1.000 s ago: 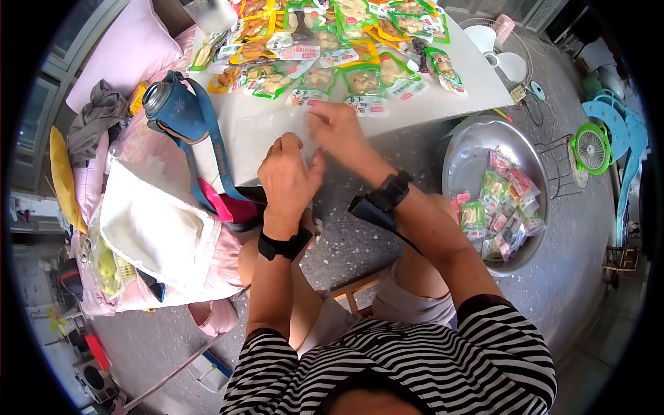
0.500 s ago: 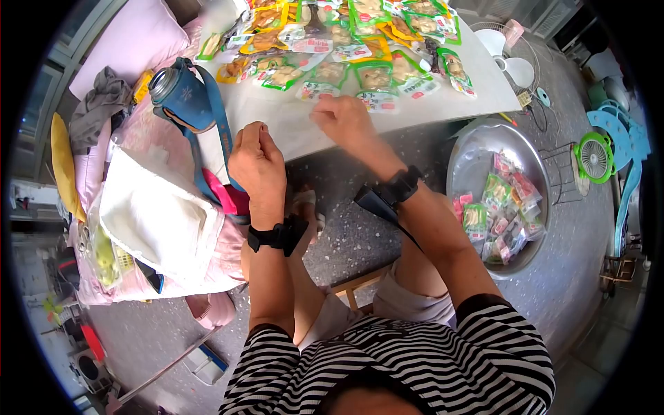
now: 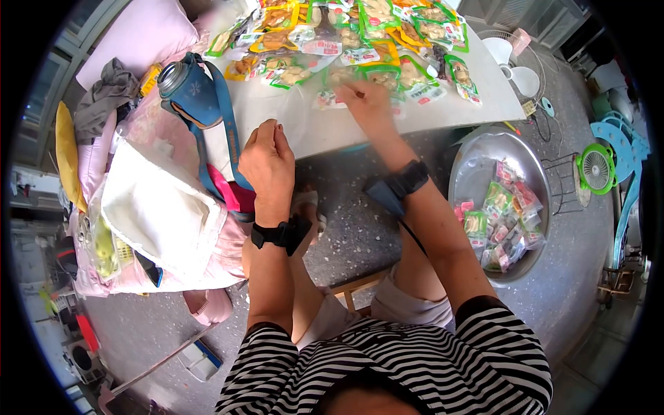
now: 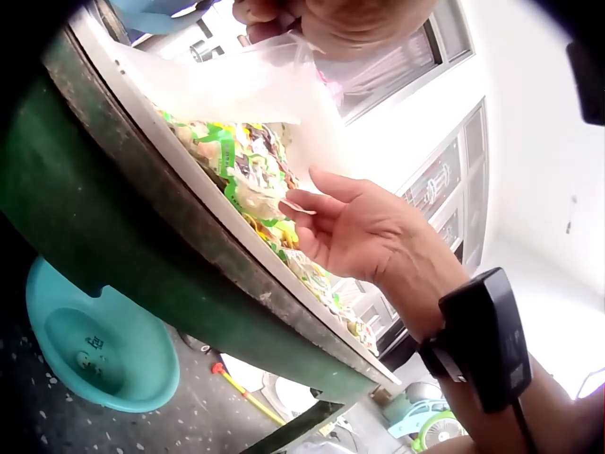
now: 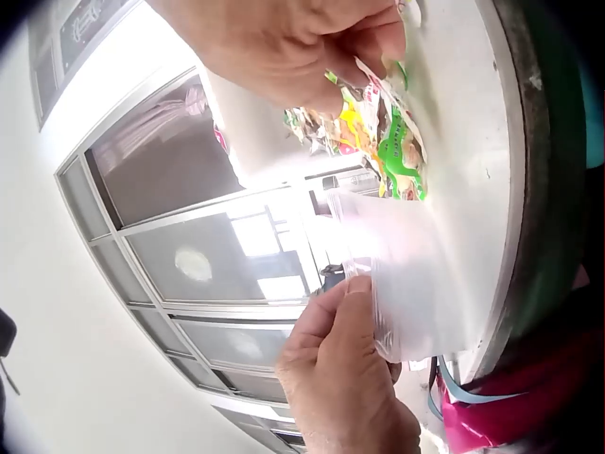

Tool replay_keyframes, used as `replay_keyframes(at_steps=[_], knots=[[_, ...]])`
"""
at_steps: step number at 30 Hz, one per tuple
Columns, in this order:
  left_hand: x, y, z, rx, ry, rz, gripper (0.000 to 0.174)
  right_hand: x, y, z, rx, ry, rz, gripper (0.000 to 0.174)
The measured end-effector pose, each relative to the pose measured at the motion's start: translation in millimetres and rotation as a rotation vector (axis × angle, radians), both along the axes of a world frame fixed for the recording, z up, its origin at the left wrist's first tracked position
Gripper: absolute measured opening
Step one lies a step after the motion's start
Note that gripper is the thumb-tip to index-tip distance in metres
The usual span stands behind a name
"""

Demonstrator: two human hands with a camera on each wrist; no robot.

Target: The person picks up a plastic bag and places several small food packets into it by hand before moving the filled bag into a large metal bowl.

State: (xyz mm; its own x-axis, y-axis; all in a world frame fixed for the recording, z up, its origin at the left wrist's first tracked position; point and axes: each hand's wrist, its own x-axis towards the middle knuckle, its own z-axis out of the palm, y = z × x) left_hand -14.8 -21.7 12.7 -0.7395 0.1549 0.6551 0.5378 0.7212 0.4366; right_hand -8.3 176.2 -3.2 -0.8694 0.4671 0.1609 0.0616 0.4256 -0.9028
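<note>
Overhand, the left hand point(image 3: 268, 162) pinched a clear bag point(image 5: 416, 274) while the right hand point(image 3: 366, 107) gripped a packet point(image 4: 253, 197)

Beside the table's near edge, the left thumb and fingers were pressed together on the rim of the bag, which hung over the white table point(image 3: 311, 128). Curled fingers and thumb of the right hand pinched the packet by its edge, just above the food packets point(image 3: 377, 14) spread on the tabletop. A blue flask point(image 3: 197, 97) with a strap stood, tilted, left of the bag. Near it lay a white cloth point(image 3: 152, 207). On the floor to the right, a metal basin point(image 3: 467, 159) held smaller packets point(image 3: 512, 207).
</note>
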Motion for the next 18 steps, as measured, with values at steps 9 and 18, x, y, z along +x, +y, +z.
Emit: replay_keyframes(at_steps=[9,18], knots=[[2.1,10.1,-4.1,-0.028,-0.018,-0.08,0.008,36.1,35.9,2.5,-0.001,0.069,-0.122,0.028],[4.9,16.0,-11.9,-0.079,-0.034,-0.112,0.006,69.0,49.3,27.0,-0.711,0.199,0.269,0.022]])
